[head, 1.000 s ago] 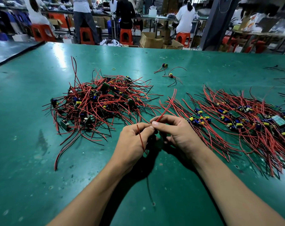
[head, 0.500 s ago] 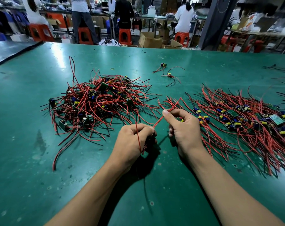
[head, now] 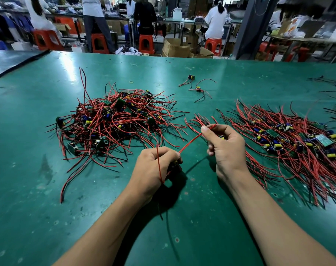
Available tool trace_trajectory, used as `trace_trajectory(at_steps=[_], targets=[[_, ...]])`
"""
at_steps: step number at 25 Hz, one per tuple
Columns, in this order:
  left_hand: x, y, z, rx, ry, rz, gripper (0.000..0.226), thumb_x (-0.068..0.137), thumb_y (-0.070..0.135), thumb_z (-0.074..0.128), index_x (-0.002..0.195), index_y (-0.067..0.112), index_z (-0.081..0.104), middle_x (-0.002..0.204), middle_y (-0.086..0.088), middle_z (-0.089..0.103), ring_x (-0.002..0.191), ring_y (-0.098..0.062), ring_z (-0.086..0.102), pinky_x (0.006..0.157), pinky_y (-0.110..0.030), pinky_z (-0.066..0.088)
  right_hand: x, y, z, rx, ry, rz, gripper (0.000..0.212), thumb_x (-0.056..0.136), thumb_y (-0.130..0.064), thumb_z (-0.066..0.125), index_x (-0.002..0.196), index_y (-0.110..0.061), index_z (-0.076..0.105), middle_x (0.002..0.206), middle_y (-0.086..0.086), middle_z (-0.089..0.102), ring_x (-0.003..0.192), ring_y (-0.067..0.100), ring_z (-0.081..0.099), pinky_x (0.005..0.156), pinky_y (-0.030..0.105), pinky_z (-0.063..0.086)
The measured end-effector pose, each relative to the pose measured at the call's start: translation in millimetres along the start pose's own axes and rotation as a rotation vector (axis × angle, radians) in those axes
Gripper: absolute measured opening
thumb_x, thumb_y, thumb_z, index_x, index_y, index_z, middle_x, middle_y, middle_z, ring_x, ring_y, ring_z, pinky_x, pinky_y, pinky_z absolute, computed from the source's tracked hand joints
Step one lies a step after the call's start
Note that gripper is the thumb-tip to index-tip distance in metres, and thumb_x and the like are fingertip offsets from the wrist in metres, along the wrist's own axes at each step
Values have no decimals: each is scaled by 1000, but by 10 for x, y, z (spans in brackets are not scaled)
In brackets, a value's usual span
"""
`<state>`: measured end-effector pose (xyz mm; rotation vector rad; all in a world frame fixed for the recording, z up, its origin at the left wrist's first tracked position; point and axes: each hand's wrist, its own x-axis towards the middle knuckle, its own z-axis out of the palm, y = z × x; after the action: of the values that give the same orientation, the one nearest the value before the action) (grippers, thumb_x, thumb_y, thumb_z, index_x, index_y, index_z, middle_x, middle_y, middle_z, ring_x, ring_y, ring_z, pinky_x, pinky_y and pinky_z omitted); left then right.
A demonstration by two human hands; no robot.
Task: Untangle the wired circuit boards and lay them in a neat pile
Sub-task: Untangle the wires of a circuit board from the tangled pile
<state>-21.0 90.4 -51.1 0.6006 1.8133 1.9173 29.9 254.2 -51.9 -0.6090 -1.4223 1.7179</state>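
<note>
Head view: left hand grips a wired board, right hand pinches its red wire; steady straight pull advised.

On a wide table, a tangled heap of wired circuit boards lies to the left and a flatter, spread pile of boards to the right, well apart. Near the front, between the two, the left hand and right hand hold a single wire stretched between them. Behind them, two loose boards lie side by side, and stools and boxes stand beyond the far edge.
</note>
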Motion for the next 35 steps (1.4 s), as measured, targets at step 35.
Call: trace_trajectory(at_steps=[35], targets=[[63, 13, -46, -245, 94, 3, 11, 91, 11, 64, 100, 9, 71, 88, -13, 76, 65, -17, 67, 59, -29, 58, -165, 10, 4, -561, -428, -51, 6, 90, -14, 71, 94, -15, 75, 79, 1, 72, 52, 4, 56, 52, 23, 44]])
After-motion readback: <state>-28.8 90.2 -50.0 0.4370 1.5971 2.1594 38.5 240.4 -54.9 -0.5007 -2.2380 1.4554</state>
